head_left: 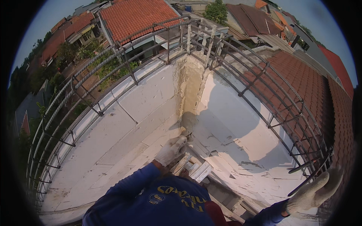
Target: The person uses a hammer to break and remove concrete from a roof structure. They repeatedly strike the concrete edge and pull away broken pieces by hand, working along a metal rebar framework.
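Background: red tiled roofs (135, 17) and green trees lie far below me on every side, under a pale sky.
Surface: I stand at the top of two white block walls (151, 94) that meet in a corner, and I look down on them.
Rebar cage: rusty steel bars (94, 90) run along the top of both walls, tied with square stirrups; vertical bars (205, 41) rise at the corner.
Corner gap: the narrow channel (190, 86) between the two walls holds grey-beige mortar, rough on its faces and darker and wetter low down, near my hand.
Left hand (171, 150): it wears a white knitted glove and is closed on a small tool; most of the tool is hidden in my fist.
Tool tip (188, 135): only a short dark end shows; it points up and away from me, into the bottom of the mortar channel, so its long axis runs about along the corner line.
Right hand (315, 192): also gloved, at the right edge, fingers curled round the end of a rebar (307, 177) of the cage.
Planks: pale wooden boards (196, 167) lie just under my left hand.
Sleeve: my blue shirt (151, 199) fills the lower edge.
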A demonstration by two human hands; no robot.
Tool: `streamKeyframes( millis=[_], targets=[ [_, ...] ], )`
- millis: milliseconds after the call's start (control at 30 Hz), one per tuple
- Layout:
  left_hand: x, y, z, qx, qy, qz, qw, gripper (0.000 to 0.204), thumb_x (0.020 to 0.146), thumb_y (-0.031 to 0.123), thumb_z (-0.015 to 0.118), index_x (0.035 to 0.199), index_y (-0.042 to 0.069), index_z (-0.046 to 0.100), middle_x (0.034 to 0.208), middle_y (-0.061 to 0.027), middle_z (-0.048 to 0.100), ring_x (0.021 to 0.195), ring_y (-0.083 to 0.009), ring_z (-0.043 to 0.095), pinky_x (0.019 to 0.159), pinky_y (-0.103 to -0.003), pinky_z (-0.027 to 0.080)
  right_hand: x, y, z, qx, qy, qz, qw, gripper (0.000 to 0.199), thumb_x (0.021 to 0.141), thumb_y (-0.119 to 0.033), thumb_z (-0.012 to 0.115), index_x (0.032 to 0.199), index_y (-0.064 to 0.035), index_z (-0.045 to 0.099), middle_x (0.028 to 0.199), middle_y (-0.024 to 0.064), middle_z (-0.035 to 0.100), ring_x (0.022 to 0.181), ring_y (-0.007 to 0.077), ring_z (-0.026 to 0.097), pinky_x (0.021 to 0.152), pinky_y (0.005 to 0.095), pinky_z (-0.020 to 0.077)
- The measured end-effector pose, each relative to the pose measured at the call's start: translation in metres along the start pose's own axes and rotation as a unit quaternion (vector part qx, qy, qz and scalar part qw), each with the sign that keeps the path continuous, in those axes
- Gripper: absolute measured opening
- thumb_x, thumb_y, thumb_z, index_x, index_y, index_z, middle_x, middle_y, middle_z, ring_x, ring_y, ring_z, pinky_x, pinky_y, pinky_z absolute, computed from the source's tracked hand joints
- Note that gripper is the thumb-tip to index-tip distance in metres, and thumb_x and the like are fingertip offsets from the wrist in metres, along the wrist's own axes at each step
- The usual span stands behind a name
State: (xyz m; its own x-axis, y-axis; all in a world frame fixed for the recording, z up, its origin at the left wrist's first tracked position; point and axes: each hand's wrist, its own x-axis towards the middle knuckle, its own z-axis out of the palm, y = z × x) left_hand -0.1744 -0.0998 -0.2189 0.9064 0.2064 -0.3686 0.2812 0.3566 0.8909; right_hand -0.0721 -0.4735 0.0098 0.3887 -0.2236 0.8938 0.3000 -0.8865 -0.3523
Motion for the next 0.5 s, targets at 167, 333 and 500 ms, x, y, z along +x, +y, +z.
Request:
streamKeyframes(
  millis=[167,333,500],
  targets=[
    [0.035,-0.006,0.006,-0.115,-0.027,0.125,0.985,0.043,0.115,0.034,0.055,0.142,0.002,0.065,0.100,0.0016,0.064,0.087,-0.0078,0.057,0.079,-0.025,0.048,-0.154,-0.080,0.069,0.419,-0.459,0.182,0.762,0.044,0.108,-0.032,0.058,0.138,0.0011,0.059,0.120,0.0163,0.070,0.104,0.0270,0.070,0.094,0.0414,0.0556],
    [0.036,0.012,0.027,-0.145,0.019,0.235,0.961,0.044,0.115,0.030,0.054,0.147,0.001,0.061,0.130,-0.0051,0.068,0.118,-0.0135,0.062,0.101,-0.027,0.050,-0.261,-0.124,0.110,0.360,-0.611,0.118,0.695,0.043,0.106,-0.031,0.060,0.142,-0.0076,0.062,0.135,0.0209,0.068,0.124,0.0374,0.066,0.096,0.0436,0.0542],
    [0.029,0.018,-0.012,0.060,0.026,0.200,0.978,0.054,0.110,0.025,0.063,0.157,0.000,0.053,0.147,-0.0090,0.064,0.136,-0.0182,0.058,0.113,-0.032,0.048,-0.243,-0.151,0.113,0.306,-0.604,0.117,0.726,0.031,0.106,-0.025,0.060,0.128,-0.0067,0.072,0.106,0.0218,0.076,0.100,0.0376,0.075,0.088,0.0434,0.0565]
  ],
)
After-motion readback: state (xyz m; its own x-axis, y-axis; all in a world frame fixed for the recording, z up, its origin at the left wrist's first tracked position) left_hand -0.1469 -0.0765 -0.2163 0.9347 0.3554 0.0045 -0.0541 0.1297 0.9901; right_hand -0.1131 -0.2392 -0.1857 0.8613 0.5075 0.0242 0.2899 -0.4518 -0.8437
